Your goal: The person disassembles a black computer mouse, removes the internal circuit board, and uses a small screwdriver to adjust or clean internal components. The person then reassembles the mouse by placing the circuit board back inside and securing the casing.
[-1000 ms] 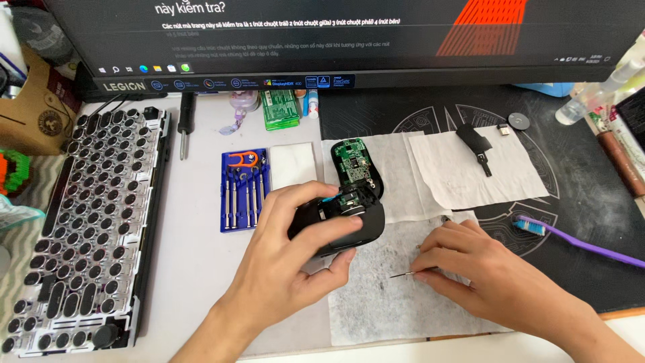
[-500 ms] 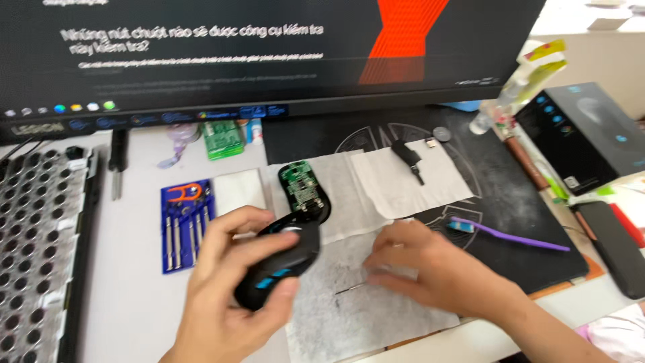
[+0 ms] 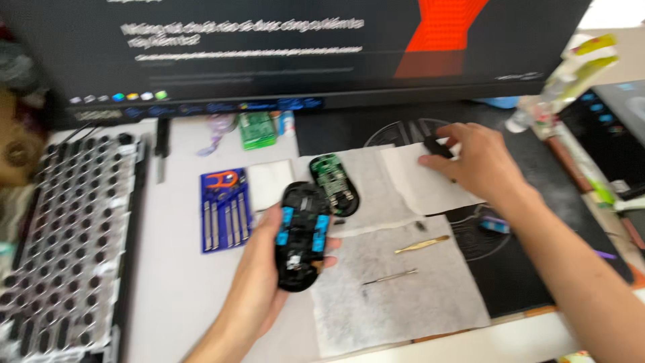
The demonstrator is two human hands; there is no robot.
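Black mouse shell (image 3: pixel 300 235) gripped loosely in left hand (image 3: pixel 259 269); right hand (image 3: pixel 474 161) pinches small black part (image 3: pixel 435 146). Shell could slip, scattering components.

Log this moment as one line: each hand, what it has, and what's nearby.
left hand: holds black mouse shell | right hand: on small black part | paper towel: tweezers, thin tool | green circuit board beside shell

Black mouse shell (image 3: pixel 302 235) with blue pads; green circuit board (image 3: pixel 334 183).
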